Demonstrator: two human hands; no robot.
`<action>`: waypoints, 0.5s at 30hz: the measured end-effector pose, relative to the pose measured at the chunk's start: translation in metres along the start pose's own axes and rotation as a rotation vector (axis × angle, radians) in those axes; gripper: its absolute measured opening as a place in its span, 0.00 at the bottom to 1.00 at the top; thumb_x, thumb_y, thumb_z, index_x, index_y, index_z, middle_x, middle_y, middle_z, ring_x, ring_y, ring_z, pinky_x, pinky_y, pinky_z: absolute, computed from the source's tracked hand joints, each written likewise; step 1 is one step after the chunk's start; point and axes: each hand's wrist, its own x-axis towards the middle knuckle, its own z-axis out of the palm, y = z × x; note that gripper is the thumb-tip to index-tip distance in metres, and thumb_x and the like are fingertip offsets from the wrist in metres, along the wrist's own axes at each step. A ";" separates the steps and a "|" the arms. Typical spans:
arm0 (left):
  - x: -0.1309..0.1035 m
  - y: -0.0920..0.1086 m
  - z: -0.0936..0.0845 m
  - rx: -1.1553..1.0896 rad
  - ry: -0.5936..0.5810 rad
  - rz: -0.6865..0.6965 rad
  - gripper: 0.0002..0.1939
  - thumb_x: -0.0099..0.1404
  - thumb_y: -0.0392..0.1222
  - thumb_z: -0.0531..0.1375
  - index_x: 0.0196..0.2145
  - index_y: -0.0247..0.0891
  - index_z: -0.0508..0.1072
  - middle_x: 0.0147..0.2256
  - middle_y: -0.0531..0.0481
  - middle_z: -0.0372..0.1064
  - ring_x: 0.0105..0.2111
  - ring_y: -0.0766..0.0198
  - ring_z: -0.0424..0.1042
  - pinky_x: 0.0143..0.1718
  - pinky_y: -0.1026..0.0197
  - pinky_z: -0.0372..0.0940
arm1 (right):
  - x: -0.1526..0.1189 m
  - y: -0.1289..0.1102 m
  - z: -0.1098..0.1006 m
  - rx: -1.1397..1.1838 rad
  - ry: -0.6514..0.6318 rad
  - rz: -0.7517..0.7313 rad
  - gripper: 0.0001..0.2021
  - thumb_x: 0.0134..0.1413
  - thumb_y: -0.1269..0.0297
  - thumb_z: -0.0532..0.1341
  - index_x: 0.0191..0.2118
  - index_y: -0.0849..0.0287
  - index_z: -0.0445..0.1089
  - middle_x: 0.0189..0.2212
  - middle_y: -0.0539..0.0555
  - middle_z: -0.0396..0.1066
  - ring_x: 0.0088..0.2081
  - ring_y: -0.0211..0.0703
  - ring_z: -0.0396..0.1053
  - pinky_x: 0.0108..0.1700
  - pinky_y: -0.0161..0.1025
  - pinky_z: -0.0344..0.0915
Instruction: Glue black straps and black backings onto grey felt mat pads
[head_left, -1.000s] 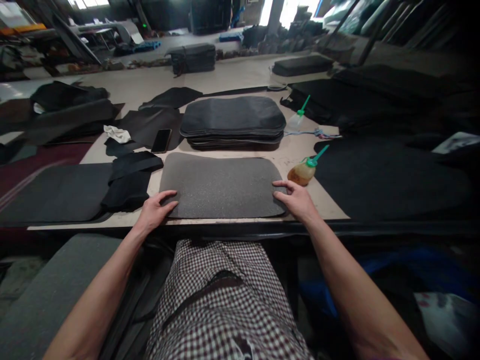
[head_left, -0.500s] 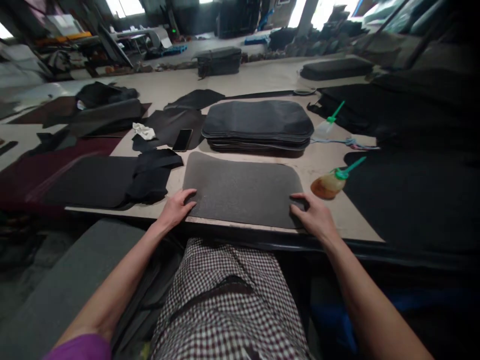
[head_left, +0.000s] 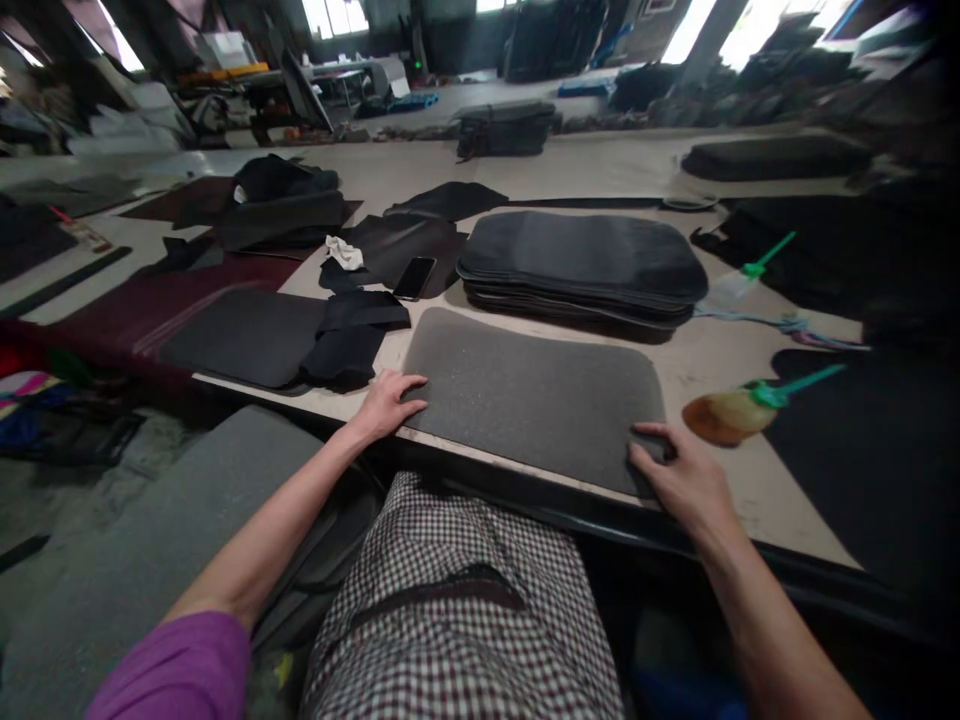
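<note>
A flat grey panel with rounded corners (head_left: 525,400) lies on the table near its front edge. My left hand (head_left: 386,403) touches the panel's left end, thumb and forefinger apart on its surface. At the right end rests my right hand (head_left: 682,470), its thumb and forefinger also apart at the panel's edge. Neither hand is closed round the panel. Just behind it sits a stack of dark rounded panels (head_left: 581,262). A squeeze bottle with brown liquid and a green nozzle (head_left: 727,415) lies to the right of the panel, close to my right hand.
A phone (head_left: 415,278) and a crumpled white cloth (head_left: 344,253) lie left of the stack. Dark pieces (head_left: 240,335) are on the left, black material (head_left: 892,450) on the right. A second green-nozzled bottle (head_left: 731,288) stands behind. More stacks (head_left: 504,130) sit farther back.
The camera view has turned left, so the table's contents appear farther right and tilted. Both hands remain at the panel's ends, and the panel has not visibly moved on the table.
</note>
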 end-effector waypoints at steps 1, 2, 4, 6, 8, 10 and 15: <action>0.000 -0.001 0.001 0.019 0.005 0.008 0.21 0.65 0.46 0.68 0.54 0.43 0.78 0.47 0.43 0.75 0.51 0.50 0.69 0.57 0.46 0.66 | 0.000 0.000 0.001 -0.002 -0.002 0.007 0.23 0.50 0.48 0.61 0.48 0.54 0.76 0.36 0.56 0.74 0.35 0.54 0.70 0.39 0.49 0.66; -0.001 -0.002 0.002 0.039 0.010 0.011 0.20 0.65 0.46 0.68 0.54 0.43 0.78 0.46 0.43 0.74 0.52 0.49 0.69 0.57 0.45 0.66 | 0.001 0.000 0.001 -0.003 -0.004 0.009 0.23 0.50 0.48 0.61 0.48 0.54 0.76 0.36 0.56 0.74 0.35 0.54 0.69 0.39 0.49 0.66; -0.002 -0.003 0.004 0.082 0.023 -0.001 0.20 0.65 0.47 0.68 0.54 0.44 0.78 0.48 0.41 0.72 0.55 0.47 0.67 0.59 0.42 0.64 | 0.000 -0.001 0.002 -0.006 0.009 -0.022 0.21 0.51 0.49 0.60 0.47 0.54 0.75 0.37 0.57 0.73 0.37 0.55 0.70 0.42 0.50 0.67; -0.004 -0.005 0.005 0.114 0.030 -0.028 0.20 0.65 0.49 0.68 0.53 0.45 0.78 0.57 0.40 0.67 0.61 0.43 0.62 0.62 0.38 0.61 | -0.003 -0.004 0.001 -0.043 0.075 -0.090 0.19 0.53 0.49 0.59 0.44 0.56 0.73 0.43 0.61 0.72 0.45 0.59 0.70 0.48 0.53 0.68; -0.005 -0.006 0.006 0.130 0.045 -0.065 0.23 0.64 0.51 0.68 0.55 0.46 0.76 0.67 0.39 0.56 0.66 0.39 0.56 0.64 0.33 0.57 | -0.007 -0.011 -0.002 -0.155 0.186 -0.138 0.19 0.54 0.50 0.61 0.46 0.58 0.72 0.53 0.67 0.67 0.55 0.64 0.64 0.55 0.57 0.65; -0.006 -0.008 0.007 0.133 0.076 -0.090 0.31 0.62 0.53 0.70 0.61 0.45 0.71 0.72 0.36 0.43 0.70 0.35 0.49 0.66 0.31 0.54 | -0.013 -0.022 -0.007 -0.302 0.265 -0.158 0.21 0.57 0.53 0.63 0.52 0.59 0.70 0.62 0.71 0.60 0.61 0.69 0.59 0.58 0.62 0.62; -0.005 -0.011 0.008 0.071 0.064 -0.012 0.34 0.65 0.52 0.67 0.64 0.41 0.66 0.72 0.33 0.42 0.72 0.39 0.47 0.70 0.35 0.51 | -0.023 -0.059 -0.011 -0.381 0.180 -0.312 0.20 0.63 0.72 0.55 0.59 0.59 0.69 0.63 0.68 0.62 0.59 0.66 0.61 0.57 0.62 0.62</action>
